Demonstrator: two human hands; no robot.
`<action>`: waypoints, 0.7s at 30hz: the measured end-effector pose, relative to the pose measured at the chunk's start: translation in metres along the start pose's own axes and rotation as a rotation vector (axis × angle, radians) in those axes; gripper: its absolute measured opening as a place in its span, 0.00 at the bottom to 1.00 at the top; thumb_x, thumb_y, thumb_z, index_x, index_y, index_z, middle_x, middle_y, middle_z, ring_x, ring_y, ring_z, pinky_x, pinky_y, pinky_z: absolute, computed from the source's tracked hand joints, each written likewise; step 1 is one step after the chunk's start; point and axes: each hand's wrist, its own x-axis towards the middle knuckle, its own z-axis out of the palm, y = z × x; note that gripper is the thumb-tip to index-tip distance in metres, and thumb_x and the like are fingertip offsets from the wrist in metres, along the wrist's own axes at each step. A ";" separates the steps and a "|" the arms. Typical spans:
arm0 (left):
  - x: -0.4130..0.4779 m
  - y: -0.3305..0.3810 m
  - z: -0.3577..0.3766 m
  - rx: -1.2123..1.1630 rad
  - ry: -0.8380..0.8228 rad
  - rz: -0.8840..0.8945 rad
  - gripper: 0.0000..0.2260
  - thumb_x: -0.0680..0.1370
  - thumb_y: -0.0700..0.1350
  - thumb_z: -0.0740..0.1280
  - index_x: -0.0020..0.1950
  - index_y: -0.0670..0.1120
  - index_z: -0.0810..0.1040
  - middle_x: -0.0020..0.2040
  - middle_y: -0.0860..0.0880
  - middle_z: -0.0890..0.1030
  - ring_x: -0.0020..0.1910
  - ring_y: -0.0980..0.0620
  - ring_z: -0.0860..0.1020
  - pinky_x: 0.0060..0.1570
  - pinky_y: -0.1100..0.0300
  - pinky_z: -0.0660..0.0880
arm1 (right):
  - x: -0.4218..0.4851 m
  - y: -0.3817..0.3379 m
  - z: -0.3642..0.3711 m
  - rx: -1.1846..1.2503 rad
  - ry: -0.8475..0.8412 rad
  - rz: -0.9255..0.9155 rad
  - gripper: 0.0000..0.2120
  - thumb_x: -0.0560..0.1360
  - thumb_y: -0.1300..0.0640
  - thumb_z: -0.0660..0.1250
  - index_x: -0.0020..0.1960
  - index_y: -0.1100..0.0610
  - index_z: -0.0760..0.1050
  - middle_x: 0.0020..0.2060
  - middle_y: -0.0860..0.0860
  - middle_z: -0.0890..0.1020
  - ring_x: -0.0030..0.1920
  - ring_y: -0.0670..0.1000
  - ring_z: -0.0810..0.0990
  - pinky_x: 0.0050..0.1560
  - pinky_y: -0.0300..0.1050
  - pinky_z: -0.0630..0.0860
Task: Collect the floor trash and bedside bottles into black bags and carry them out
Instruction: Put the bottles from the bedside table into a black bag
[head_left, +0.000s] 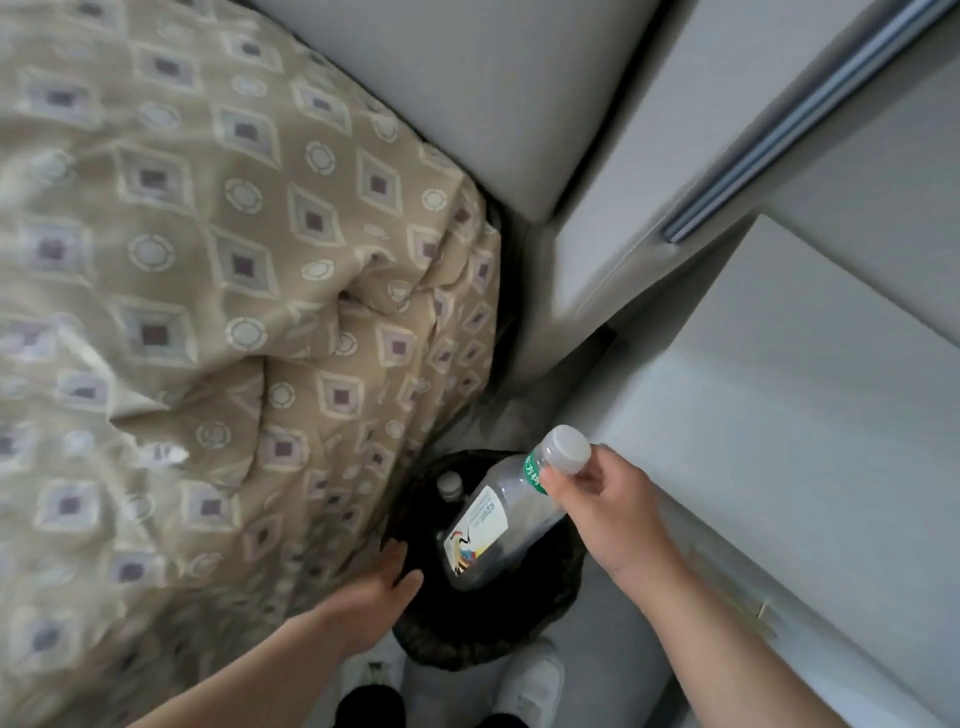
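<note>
Black bag (519, 623), capped bottle (450, 486) inside, labelled bottle (493, 525) above

Single head cam pointed steeply down, close over the black bag (470, 626) beside the quilt-covered bed (208, 270).

A clear plastic bottle (498, 525) with a white screw cap, green neck band and printed label tilts cap-up, its base down in the open mouth of a black plastic bag (519, 613) beside the bed (208, 312). A second white-capped bottle (450, 486) sits inside the bag.
</note>
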 end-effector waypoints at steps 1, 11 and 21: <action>0.003 -0.002 0.005 0.000 -0.001 0.001 0.27 0.82 0.54 0.51 0.78 0.45 0.49 0.79 0.47 0.46 0.77 0.53 0.47 0.71 0.65 0.46 | 0.004 0.011 0.006 -0.028 -0.009 0.016 0.03 0.70 0.54 0.73 0.43 0.49 0.80 0.38 0.40 0.85 0.42 0.36 0.82 0.45 0.37 0.75; 0.012 -0.026 0.020 -0.114 0.123 0.108 0.25 0.81 0.55 0.52 0.77 0.53 0.53 0.77 0.59 0.48 0.75 0.60 0.51 0.62 0.73 0.51 | 0.051 0.053 0.083 -0.331 -0.131 0.102 0.16 0.73 0.38 0.63 0.45 0.51 0.77 0.38 0.46 0.82 0.39 0.46 0.80 0.38 0.44 0.73; 0.015 -0.013 0.029 -0.252 0.154 0.053 0.33 0.77 0.59 0.61 0.78 0.53 0.51 0.77 0.59 0.47 0.75 0.59 0.51 0.69 0.64 0.52 | 0.034 0.078 0.076 -0.421 0.033 -0.025 0.20 0.76 0.45 0.62 0.63 0.55 0.75 0.56 0.51 0.79 0.59 0.52 0.76 0.59 0.44 0.71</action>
